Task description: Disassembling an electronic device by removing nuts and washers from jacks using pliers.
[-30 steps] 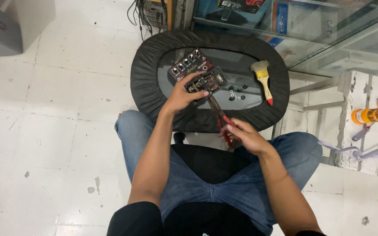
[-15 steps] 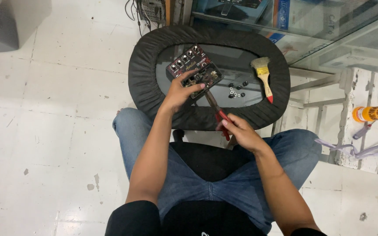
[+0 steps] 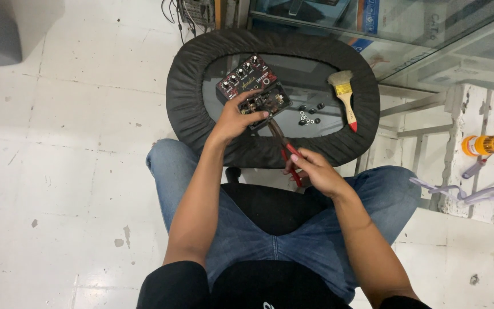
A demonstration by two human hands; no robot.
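Red-handled pliers are gripped by the right hand; the circuit unit, as before, is held by the left hand on the table. Paintbrush and loose nuts lie alongside.

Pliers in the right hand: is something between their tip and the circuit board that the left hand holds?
Nothing visible. The pliers in the right hand point straight at the circuit board, which the left hand steadies from its near side.

Single head-worn view, looking almost straight down from above the seated person. Lap and forearms fill the lower frame, close; the oval counter sits just beyond the knees, upper centre. White tiled floor stretches left; a glass case, probably, crosses top right.
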